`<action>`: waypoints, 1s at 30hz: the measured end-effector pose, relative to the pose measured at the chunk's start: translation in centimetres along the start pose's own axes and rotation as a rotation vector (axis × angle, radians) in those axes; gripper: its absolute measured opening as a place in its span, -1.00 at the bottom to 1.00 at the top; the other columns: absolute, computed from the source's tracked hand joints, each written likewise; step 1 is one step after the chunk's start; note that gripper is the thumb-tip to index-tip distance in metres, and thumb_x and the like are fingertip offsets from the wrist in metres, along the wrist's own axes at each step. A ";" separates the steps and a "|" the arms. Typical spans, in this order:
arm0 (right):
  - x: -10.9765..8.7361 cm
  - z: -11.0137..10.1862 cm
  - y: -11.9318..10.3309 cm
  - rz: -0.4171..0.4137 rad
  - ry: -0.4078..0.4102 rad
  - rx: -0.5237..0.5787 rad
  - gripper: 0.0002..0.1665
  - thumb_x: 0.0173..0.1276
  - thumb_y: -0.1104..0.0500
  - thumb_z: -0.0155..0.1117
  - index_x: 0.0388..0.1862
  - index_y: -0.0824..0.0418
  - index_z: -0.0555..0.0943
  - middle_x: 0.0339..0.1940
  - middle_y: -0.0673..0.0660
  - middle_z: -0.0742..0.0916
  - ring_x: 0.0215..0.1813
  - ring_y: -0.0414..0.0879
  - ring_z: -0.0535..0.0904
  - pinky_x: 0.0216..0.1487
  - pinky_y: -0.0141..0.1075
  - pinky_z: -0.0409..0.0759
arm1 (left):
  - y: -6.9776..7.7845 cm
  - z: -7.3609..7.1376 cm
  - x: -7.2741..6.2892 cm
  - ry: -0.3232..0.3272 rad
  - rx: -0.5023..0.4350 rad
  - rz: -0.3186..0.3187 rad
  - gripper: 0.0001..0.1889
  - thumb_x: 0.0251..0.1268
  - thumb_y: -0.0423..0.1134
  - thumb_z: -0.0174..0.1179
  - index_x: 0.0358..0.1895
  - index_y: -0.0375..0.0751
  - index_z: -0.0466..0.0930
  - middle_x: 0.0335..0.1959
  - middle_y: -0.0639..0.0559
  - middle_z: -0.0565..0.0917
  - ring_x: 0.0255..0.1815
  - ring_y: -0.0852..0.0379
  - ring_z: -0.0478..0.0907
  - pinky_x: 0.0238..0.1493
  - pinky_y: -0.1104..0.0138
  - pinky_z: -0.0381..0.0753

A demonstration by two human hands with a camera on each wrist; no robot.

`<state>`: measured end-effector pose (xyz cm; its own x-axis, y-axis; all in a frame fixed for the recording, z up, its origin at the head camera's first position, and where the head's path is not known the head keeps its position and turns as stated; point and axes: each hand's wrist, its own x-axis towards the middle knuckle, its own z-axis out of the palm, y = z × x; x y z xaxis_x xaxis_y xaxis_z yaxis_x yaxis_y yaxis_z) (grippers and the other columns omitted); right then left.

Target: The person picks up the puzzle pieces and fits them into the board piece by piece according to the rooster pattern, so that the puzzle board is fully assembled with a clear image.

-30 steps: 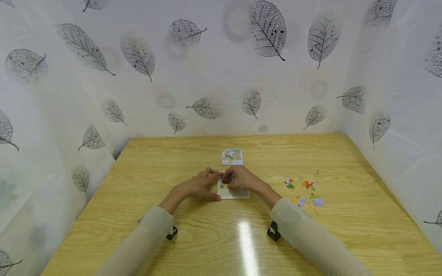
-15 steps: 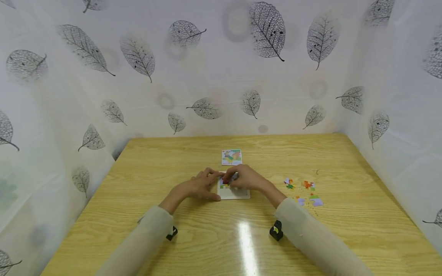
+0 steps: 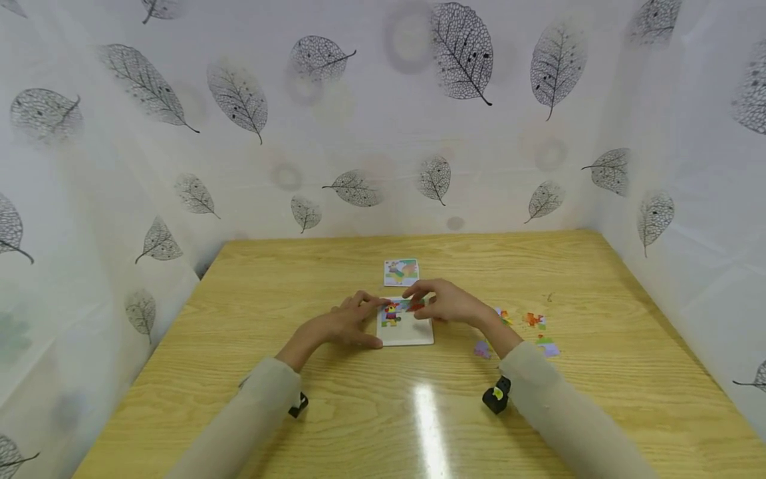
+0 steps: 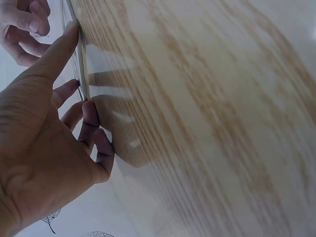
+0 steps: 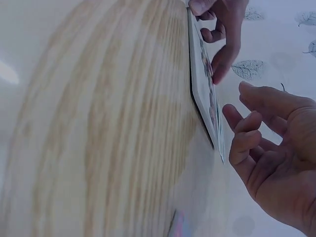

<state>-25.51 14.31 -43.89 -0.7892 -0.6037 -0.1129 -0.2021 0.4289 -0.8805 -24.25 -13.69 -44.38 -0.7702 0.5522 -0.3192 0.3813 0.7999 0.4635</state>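
On the table, left hand holds a puzzle tray, part-hidden by right hand (fingers parted, empty).

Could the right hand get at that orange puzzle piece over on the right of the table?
Probably yes: the right hand seems to hold nothing, and the orange puzzle piece lies uncovered to its right in the head view.

Left hand: thumb near, index finger far, spread apart
Right hand: fingers loosely bent
Forearms: angled inward, reaching far
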 end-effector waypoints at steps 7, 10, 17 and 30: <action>-1.7 -2.0 0.8 0.037 0.006 0.031 -0.44 0.49 0.32 0.30 0.44 0.25 0.50 0.29 0.37 0.60 -0.63 -0.18 0.30 -0.56 -0.31 0.38 | 0.2 0.0 0.0 0.003 0.000 -0.002 -0.08 0.31 0.15 0.42 0.66 0.19 0.13 0.50 -0.04 0.21 0.45 -0.13 0.20 0.46 -0.25 0.19; -2.5 -3.0 1.6 0.042 0.032 0.021 -0.44 0.48 0.33 0.31 0.43 0.27 0.49 0.28 0.40 0.58 -0.60 -0.16 0.29 -0.56 -0.31 0.36 | 0.3 0.1 0.0 -0.001 0.004 -0.001 -0.08 0.32 0.13 0.42 0.66 0.16 0.12 0.50 -0.07 0.21 0.45 -0.13 0.21 0.46 -0.23 0.21; -5.1 -5.4 3.1 0.059 0.073 0.006 -0.44 0.52 0.34 0.26 0.45 0.33 0.45 0.28 0.46 0.55 -0.62 -0.15 0.26 -0.59 -0.27 0.32 | 0.4 -0.1 -0.1 0.001 -0.007 0.015 -0.08 0.32 0.10 0.43 0.66 0.14 0.12 0.50 -0.09 0.21 0.46 -0.14 0.20 0.46 -0.20 0.21; -9.4 -8.4 5.1 0.096 0.093 -0.101 -0.51 0.45 0.38 0.29 0.33 0.35 0.54 0.22 0.45 0.55 -0.53 -0.14 0.38 -0.53 -0.29 0.39 | -0.6 0.4 0.3 0.002 -0.020 0.024 -0.06 0.30 0.12 0.43 0.67 0.21 0.10 0.52 -0.03 0.18 0.46 -0.11 0.17 0.46 -0.18 0.19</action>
<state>-24.00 27.80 -43.44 -0.8572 -0.4936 -0.1470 -0.1765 0.5497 -0.8165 -24.48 -13.89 -45.10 -0.7620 0.5704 -0.3067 0.3891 0.7818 0.4872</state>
